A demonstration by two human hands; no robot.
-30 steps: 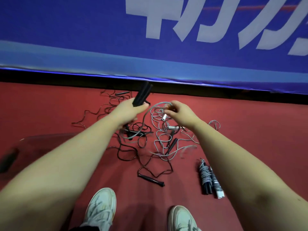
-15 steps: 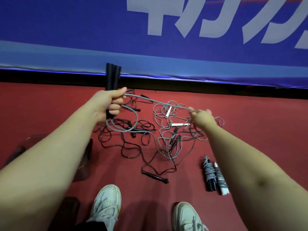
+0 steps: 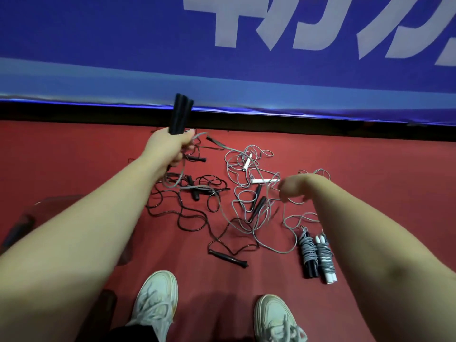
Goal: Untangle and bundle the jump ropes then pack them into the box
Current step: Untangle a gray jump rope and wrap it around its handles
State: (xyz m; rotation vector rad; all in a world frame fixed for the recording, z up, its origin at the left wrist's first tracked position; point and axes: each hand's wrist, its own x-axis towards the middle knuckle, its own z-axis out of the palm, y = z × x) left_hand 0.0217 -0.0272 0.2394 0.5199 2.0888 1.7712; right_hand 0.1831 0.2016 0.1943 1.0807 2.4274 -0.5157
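the left hand point(image 3: 172, 150) has risen toward 12 o'clock, fist tight round the paired black handles point(image 3: 181, 114). the right hand point(image 3: 294, 190), blurred, has swung out and down to 3 o'clock, fingers curled and seemingly pinching the grey rope point(image 3: 179, 177). that pull draws the cord out of the tangle point(image 3: 249, 201) at centre, though loops still cross there. two wrapped bundles point(image 3: 317, 255) lie at 4 o'clock. the clear box point(image 3: 23, 225) sits at 9 o'clock, contents hard to read.

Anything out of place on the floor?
Yes: grey and black jump ropes lie knotted in one heap on the red floor, beside two neatly wound bundles. Left hand grips black handles; right hand pinches a grey cord.
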